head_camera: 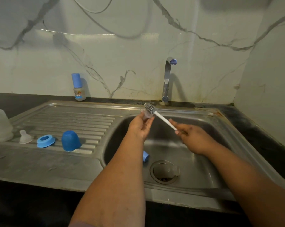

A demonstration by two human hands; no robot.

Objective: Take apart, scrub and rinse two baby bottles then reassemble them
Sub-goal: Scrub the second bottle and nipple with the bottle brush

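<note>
**Scrubbing a small clear part over the sink basin**

The thing being worked on is a small clear piece (146,115), most likely a teat, though it is too blurred and too covered by fingers to be sure. The left hand (141,126) pinches it between thumb and fingertips above the far left of the basin. The grey ribbed head of a bottle brush (150,109) lies against it, and the right hand (190,138) grips the near end of the brush's white handle, fingers curled round it.

So the step in hand looks like scrubbing, with one bottle's parts already apart. On the ribbed drainboard (76,118) to the left sit a clear teat (24,137), a blue collar ring (46,141) and a blue cap (71,140) standing mouth down, well apart from the hands. A clear bottle body (1,125) stands upside down at the far left edge. Inside the sink (212,128), another blue part (146,156) shows just past the left forearm, and a clear bottle (172,170) lies over the drain.

A second bottle (78,87), still capped and whole, stands by the wall on the dark table (253,122).

The tap (168,79) shows no running water. The next move probably calls for working the brush round the clear piece, then rinsing it under the spout, which means freeing one hand for the tap.
</note>
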